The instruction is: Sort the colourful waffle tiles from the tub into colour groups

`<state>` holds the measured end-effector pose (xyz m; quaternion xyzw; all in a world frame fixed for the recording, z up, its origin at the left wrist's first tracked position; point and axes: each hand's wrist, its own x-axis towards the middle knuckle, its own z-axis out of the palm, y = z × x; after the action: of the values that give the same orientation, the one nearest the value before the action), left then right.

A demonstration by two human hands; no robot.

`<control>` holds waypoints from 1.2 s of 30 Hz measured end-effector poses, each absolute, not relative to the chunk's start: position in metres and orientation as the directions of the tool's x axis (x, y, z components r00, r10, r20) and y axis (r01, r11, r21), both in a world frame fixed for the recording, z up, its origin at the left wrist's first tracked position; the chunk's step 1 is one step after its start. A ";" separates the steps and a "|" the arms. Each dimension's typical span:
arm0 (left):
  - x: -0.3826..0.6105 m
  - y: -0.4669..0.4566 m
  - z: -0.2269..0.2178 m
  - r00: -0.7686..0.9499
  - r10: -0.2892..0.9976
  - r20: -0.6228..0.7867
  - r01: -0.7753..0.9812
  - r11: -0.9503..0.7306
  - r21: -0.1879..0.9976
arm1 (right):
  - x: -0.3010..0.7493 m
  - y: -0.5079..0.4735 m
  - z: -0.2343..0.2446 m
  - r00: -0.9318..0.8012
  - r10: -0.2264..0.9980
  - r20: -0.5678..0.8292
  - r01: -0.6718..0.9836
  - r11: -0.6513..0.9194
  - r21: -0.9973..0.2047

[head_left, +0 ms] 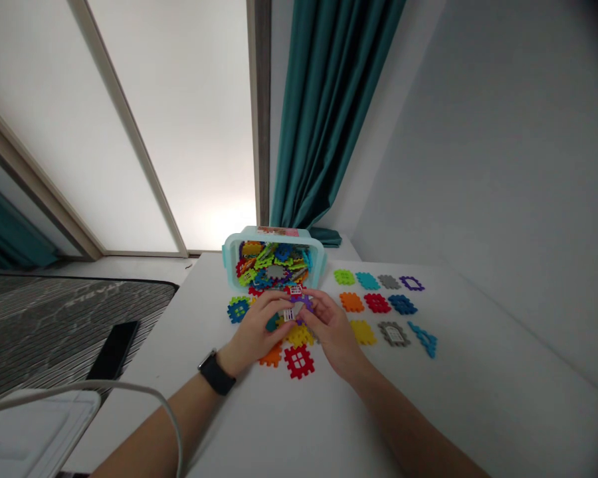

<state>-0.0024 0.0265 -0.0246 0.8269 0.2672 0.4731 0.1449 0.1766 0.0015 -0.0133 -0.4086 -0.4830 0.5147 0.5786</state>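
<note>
My left hand (253, 333), with a dark watch at the wrist, and my right hand (336, 332) come together over the near side of the bin. Between their fingertips is a purple interlocking tile (307, 301), with a small white lattice piece (289, 314) at the left fingers. Fingers hide part of what is held. Under and around the hands lie a yellow tile (299, 336), an orange tile (271, 356), a red window tile (299, 361) and a blue window tile (238, 310).
A light teal bin (232, 269) full of mixed tiles stands behind my hands. Rows of loose tiles lie to the right, among them a red tile (377, 303), a grey tile (393, 334) and a blue triangular piece (423, 339). A white cable (144, 388) crosses at lower left.
</note>
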 end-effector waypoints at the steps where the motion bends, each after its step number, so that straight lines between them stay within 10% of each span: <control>1: -0.002 0.027 -0.024 0.395 0.597 0.698 0.295 -0.802 0.519 | 0.177 0.002 -0.012 0.012 0.990 0.140 -0.200 0.140 -0.970; 18: 0.009 0.024 -0.025 0.304 0.913 0.270 -0.094 -0.254 0.963 | 0.184 0.007 -0.018 0.082 0.978 0.192 -0.039 0.195 -0.980; 36: 0.013 0.022 -0.021 0.323 0.946 -0.041 -0.304 0.145 0.941 | 0.178 0.002 -0.015 -0.052 0.989 0.135 -0.141 0.127 -0.982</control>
<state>0.0129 0.0221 -0.0208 0.4591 0.3491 0.4655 0.6713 0.1779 0.0023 -0.0148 -0.4146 -0.5114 0.5144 0.5495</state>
